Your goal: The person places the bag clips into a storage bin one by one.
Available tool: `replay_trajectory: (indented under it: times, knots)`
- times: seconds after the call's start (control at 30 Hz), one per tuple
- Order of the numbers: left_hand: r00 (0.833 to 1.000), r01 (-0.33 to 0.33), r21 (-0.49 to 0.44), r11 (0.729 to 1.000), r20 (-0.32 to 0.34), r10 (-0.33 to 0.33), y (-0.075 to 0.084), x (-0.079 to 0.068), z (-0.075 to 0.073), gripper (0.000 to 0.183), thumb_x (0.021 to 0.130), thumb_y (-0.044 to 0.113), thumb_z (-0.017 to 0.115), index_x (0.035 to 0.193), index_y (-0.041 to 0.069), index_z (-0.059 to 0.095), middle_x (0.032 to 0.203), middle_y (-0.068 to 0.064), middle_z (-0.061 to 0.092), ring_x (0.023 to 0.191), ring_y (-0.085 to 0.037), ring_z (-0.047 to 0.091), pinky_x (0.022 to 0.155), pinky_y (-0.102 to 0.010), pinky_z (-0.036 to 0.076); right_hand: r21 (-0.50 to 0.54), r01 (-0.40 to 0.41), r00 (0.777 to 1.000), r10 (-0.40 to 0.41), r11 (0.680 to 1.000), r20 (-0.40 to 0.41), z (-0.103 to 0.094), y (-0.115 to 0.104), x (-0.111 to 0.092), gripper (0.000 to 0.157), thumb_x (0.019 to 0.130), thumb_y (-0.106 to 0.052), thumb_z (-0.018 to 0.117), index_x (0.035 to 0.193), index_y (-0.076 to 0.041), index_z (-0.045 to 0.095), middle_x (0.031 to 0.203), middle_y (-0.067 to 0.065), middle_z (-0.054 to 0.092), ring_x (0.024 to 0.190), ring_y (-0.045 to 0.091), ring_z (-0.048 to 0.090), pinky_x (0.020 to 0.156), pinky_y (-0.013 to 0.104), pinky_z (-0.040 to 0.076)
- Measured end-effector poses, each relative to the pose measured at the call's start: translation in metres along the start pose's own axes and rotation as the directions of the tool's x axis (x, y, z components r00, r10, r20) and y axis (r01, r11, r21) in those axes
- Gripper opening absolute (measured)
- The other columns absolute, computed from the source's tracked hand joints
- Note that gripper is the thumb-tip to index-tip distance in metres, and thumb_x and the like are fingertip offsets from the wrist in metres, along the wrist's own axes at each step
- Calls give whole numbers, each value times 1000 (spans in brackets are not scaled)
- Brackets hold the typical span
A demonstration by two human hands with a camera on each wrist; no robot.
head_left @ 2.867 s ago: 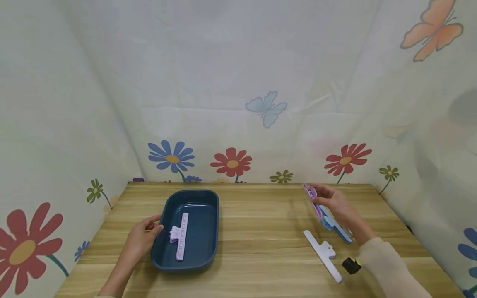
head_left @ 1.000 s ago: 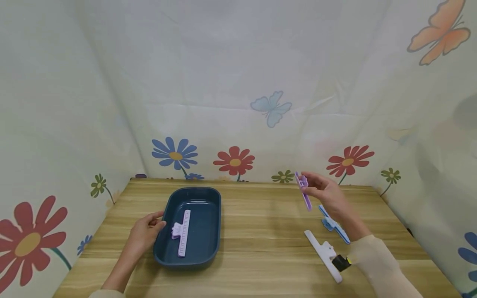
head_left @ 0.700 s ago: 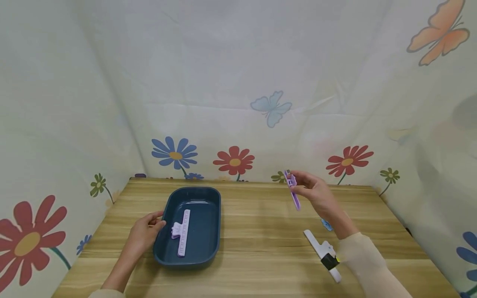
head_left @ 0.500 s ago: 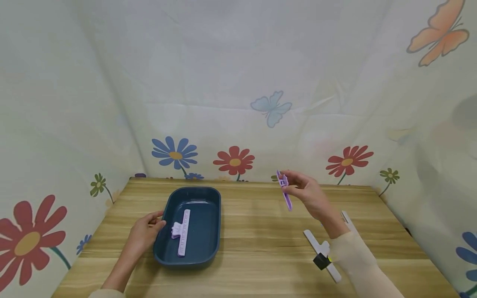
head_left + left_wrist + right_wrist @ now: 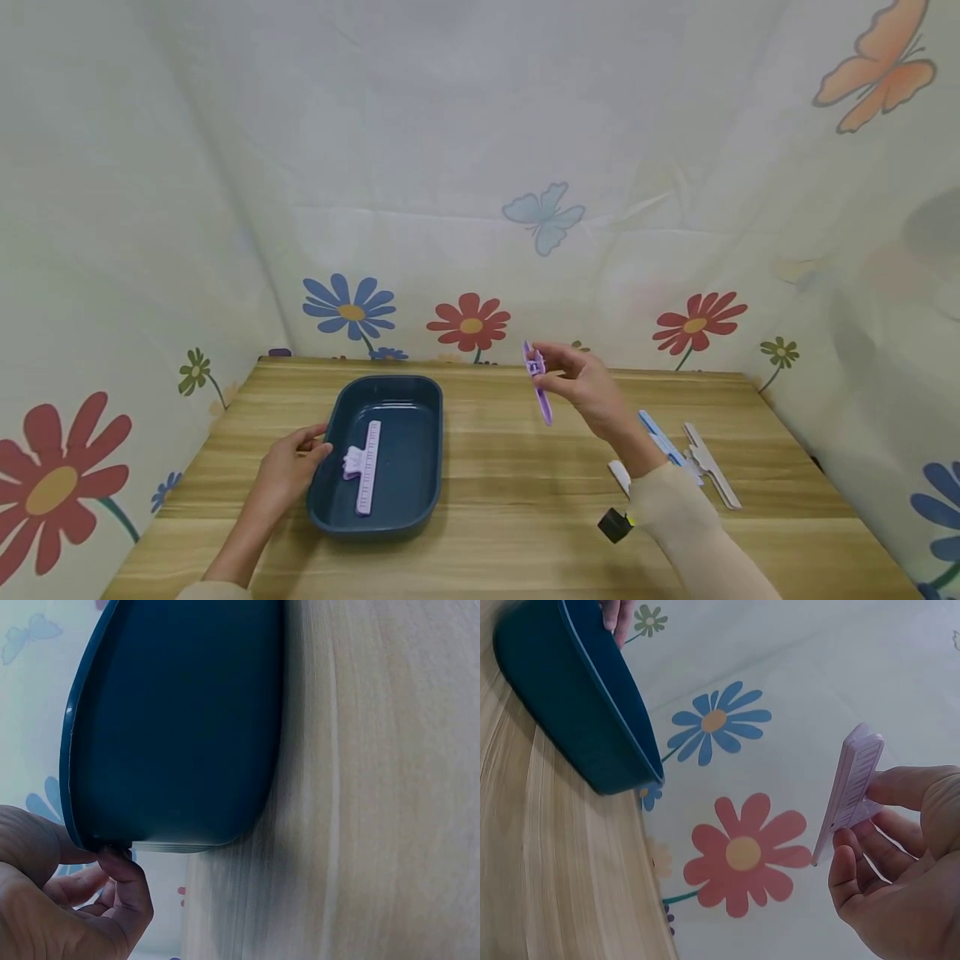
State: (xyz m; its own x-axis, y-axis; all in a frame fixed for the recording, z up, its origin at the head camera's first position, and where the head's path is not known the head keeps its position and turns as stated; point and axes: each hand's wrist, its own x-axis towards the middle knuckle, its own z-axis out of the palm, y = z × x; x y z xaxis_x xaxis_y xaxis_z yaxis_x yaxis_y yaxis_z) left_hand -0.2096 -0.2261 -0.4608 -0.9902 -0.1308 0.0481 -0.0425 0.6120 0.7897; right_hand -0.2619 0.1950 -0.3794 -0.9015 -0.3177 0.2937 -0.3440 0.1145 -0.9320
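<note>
My right hand (image 5: 588, 392) pinches a purple ruler-edged clip (image 5: 546, 407) between thumb and fingers, raised above the middle of the table and right of the tray. In the right wrist view the clip (image 5: 851, 776) stands tilted, its ribbed bar upward and its handle between the fingertips. My left hand (image 5: 283, 473) grips the left rim of a dark blue rectangular tray (image 5: 411, 475); in the left wrist view its thumb and fingers (image 5: 129, 889) pinch that rim. Inside the tray lies a lilac clip (image 5: 369, 471) with ruler marks.
Right of the tray, a blue clip (image 5: 660, 433) and a pale grey clip (image 5: 716, 475) lie on the wooden table (image 5: 495, 517). A white clip (image 5: 619, 477) is mostly hidden by the right forearm. Behind the table hangs a flowered curtain (image 5: 420, 250).
My right hand has lifted the purple clip from beside the blue clip and carried it left toward the tray. The left hand keeps its hold on the rim. The pale grey clip has come into view.
</note>
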Motion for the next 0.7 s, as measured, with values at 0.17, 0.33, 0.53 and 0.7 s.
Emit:
replay_trajectory:
  times: [0.17,0.33,0.53,0.7]
  knots:
    - [1000,-20,0,1000,-5,20,-1,1,0,40,102,10,61,137,-11,58,109,-23,66,97,-34,64,80,-40,52,-11,9,1000,-9,1000,14,17,-1,6,49,95,-3,72,142,3,58,117,23,62,98,26,63,81,27,56]
    - [1000,-22,-4,1000,-4,22,-2,3,-1,41,102,10,62,136,-11,58,109,-23,67,97,-33,65,78,-37,51,-18,18,999,-17,1000,34,33,0,11,49,96,-4,72,142,2,58,116,21,63,98,28,63,80,28,56]
    - [1000,-16,-4,1000,-3,16,-2,3,0,41,102,11,62,137,-11,58,110,-24,67,98,-34,65,79,-39,51,-4,25,999,-25,1000,43,49,-1,17,49,95,-4,72,142,-1,60,116,19,64,100,31,63,80,30,56]
    - [1000,-10,-4,1000,-2,10,-2,2,0,41,103,11,61,138,-11,57,111,-25,66,98,-34,64,80,-41,52,3,43,998,-43,999,52,60,-4,21,48,95,-5,73,142,-4,61,116,18,66,101,35,64,83,31,55]
